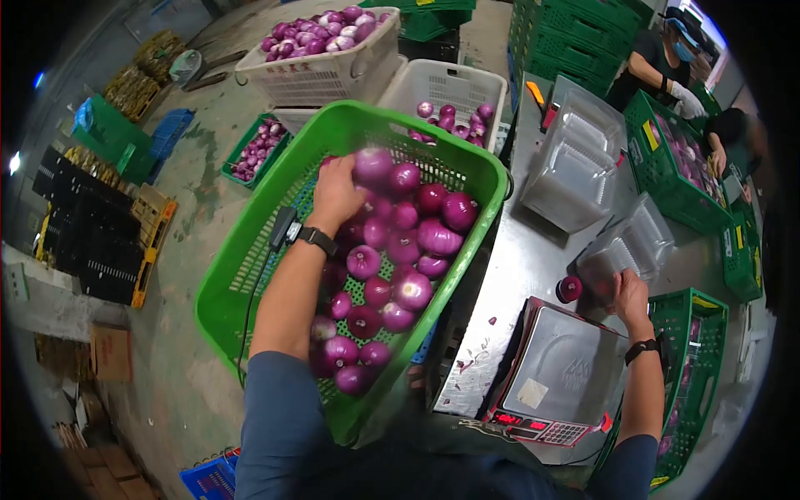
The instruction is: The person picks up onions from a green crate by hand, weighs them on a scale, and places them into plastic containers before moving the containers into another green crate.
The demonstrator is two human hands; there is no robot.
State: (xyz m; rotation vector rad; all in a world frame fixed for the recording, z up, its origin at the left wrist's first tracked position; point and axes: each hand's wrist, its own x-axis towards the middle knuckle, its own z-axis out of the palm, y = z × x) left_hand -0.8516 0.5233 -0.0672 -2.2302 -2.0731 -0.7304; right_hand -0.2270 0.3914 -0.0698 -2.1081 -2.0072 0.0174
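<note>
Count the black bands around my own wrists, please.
2. One black band is on your left wrist, with the left hand among onions in the green basket. The other is on your right wrist, with the right hand by a clear plastic tray. Neither is hidden.

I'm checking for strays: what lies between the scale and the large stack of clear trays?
In the head view, a loose onion sits on the metal table between them, close to the scale, beside another clear tray.
</note>
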